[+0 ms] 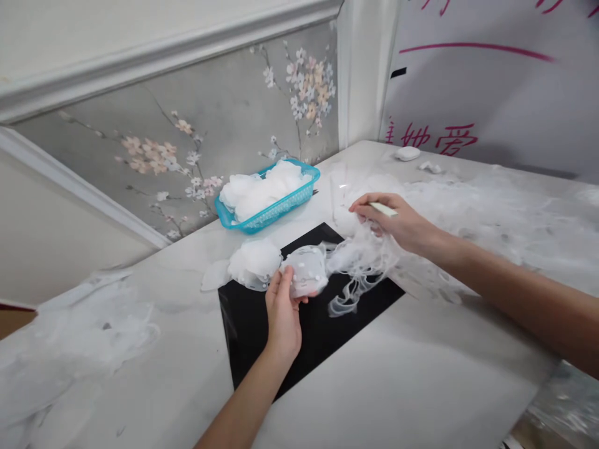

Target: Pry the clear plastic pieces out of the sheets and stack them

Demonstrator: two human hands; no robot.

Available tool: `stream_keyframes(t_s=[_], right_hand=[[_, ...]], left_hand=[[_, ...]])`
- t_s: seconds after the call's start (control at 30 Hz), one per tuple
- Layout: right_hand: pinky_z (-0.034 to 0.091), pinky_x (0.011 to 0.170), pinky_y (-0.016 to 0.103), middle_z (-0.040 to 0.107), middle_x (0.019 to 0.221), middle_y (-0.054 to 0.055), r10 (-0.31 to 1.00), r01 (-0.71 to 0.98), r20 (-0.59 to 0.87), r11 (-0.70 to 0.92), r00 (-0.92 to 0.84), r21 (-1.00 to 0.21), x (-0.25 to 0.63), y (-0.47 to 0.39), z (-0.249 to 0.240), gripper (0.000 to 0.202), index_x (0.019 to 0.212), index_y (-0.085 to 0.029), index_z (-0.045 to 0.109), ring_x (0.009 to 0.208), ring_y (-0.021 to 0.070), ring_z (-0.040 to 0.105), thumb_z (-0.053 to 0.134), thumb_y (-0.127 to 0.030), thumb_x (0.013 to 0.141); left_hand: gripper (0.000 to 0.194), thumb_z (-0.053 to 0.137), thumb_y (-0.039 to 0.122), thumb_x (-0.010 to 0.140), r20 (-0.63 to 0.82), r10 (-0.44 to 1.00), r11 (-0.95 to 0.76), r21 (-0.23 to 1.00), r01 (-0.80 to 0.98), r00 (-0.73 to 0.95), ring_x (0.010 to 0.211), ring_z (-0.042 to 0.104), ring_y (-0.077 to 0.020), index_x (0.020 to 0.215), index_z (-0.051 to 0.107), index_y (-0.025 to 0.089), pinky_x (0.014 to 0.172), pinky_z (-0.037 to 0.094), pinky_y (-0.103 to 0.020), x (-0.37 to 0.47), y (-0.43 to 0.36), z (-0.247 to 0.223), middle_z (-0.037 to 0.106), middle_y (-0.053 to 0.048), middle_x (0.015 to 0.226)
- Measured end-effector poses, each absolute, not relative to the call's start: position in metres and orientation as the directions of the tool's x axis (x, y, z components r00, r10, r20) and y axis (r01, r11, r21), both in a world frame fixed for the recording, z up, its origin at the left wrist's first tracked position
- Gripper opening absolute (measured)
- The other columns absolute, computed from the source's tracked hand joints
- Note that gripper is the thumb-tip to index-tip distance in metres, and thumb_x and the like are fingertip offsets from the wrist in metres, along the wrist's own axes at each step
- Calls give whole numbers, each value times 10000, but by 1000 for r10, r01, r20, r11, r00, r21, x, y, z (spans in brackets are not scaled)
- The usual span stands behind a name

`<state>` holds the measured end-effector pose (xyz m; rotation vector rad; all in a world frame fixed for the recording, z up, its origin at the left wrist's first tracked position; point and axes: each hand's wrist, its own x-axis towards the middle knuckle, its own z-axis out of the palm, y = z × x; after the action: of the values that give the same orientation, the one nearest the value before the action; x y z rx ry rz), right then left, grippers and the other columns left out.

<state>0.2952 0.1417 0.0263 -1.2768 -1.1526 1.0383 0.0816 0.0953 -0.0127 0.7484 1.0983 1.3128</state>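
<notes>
My left hand (285, 312) is closed on a translucent white sheet piece (306, 269) with a rounded outline and small white dots, held over a black mat (262, 330). To its right, my right hand (393, 218) is closed around a pale, flat stick-like tool (384, 209), whose tip I cannot make out. Tangled translucent white strips (369, 252) hang under the right hand, reaching down to the mat. Whether its fingers also grip the strips is unclear. Left of the held piece, a pile of similar white pieces (255, 262) lies partly over the mat's edge.
A blue plastic basket (266, 218) heaped with white pieces stands near the wall. Heaps of thin white scraps (505, 218) cover the table's right side, and another heap (93, 330) lies at left. A small white object (407, 153) rests at the back. Clear plastic (566, 405) shows at lower right.
</notes>
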Motion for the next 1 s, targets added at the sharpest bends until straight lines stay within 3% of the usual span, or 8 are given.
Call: stream_keyframes(t_s=[0.2, 0.27, 0.37, 0.43, 0.57, 0.63, 0.83, 1.0], right_hand=[[415, 471, 239, 532, 677, -22, 916, -74, 131, 171, 380, -982, 312, 151, 27, 61, 753, -178, 563, 429, 58, 460, 578, -231, 780], [404, 465, 247, 554, 627, -8, 897, 3, 245, 262, 367, -965, 314, 151, 29, 170, 701, -177, 571, 430, 76, 466, 568, -312, 804], [405, 528, 258, 582, 583, 26, 816, 274, 470, 393, 336, -878, 311, 147, 32, 340, 608, -176, 574, 511, 107, 504, 527, -430, 830], [412, 589, 260, 600, 624, 30, 848, 399, 507, 416, 154, -817, 303, 141, 32, 328, 624, -179, 600, 582, 115, 515, 552, -444, 810], [368, 540, 225, 550, 656, -7, 862, 322, 208, 381, -462, -867, 279, 124, 23, 266, 757, -183, 617, 574, 92, 453, 593, -448, 781], [322, 489, 210, 482, 620, -31, 835, 256, 113, 291, -538, -922, 271, 119, 18, 273, 799, -181, 585, 535, 77, 393, 596, -453, 778], [340, 531, 236, 472, 633, -28, 953, 279, 302, 294, -14, -914, 279, 125, 22, 234, 759, -186, 545, 557, 89, 399, 635, -402, 757], [363, 601, 269, 503, 682, -7, 701, 426, 550, 371, 453, -825, 296, 138, 29, 165, 745, -205, 537, 608, 113, 428, 634, -336, 772]], left_hand=[[237, 657, 357, 749, -194, 974, 217, 945, -245, 114, 315, 353, -24, 671, 549, 161, 345, 310, -123, 80, 90, -5, 399, 86, 406], [183, 675, 329, 731, -231, 957, 274, 921, -278, 178, 307, 266, -2, 822, 622, 179, 309, 224, -106, 79, 90, -2, 384, 94, 435], [394, 687, 293, 716, -280, 912, 374, 869, -324, 301, 329, 175, 21, 1101, 618, 246, 296, 126, -107, 76, 91, 1, 438, 81, 545], [433, 670, 295, 734, -292, 879, 423, 842, -334, 377, 336, 160, 25, 1160, 597, 277, 305, 132, -110, 75, 91, 2, 442, 75, 570], [535, 663, 279, 741, -292, 878, 414, 862, -294, 380, 368, 252, 19, 1247, 512, 363, 329, 184, -109, 75, 90, 0, 523, 56, 713], [596, 664, 283, 743, -271, 910, 353, 904, -241, 313, 414, 343, -2, 1295, 455, 368, 357, 240, -110, 77, 89, -3, 544, 47, 748], [359, 588, 342, 814, 40, 989, -44, 999, 19, 141, 666, 553, -112, 1159, 577, 243, 655, 428, -211, 80, 92, -14, 630, -9, 789], [96, 671, 218, 720, 371, 920, -317, 896, 311, -130, 865, 557, -167, 810, 638, 214, 799, 389, -256, 76, 93, -10, 624, -32, 886]])
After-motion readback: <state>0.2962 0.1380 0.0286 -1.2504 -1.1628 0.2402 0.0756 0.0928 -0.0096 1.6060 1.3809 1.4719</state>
